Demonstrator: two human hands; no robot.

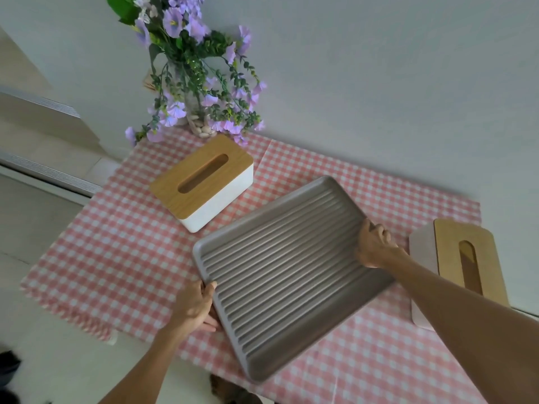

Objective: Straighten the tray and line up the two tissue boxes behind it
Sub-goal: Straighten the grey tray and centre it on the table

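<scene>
A grey ribbed tray (285, 275) lies askew in the middle of the pink checked tablecloth (110, 258). My left hand (195, 307) grips its near left edge, thumb over the rim. My right hand (374, 246) holds the opposite right edge. A white tissue box with a wooden lid (201, 182) stands behind the tray on the left, turned at an angle. A second tissue box with a wooden lid (466, 266) sits at the table's right end, partly hidden by my right forearm.
A glass vase of purple flowers (198, 91) stands at the back left by the white wall (379, 83). The table's left edge drops off to the pale floor (43, 228).
</scene>
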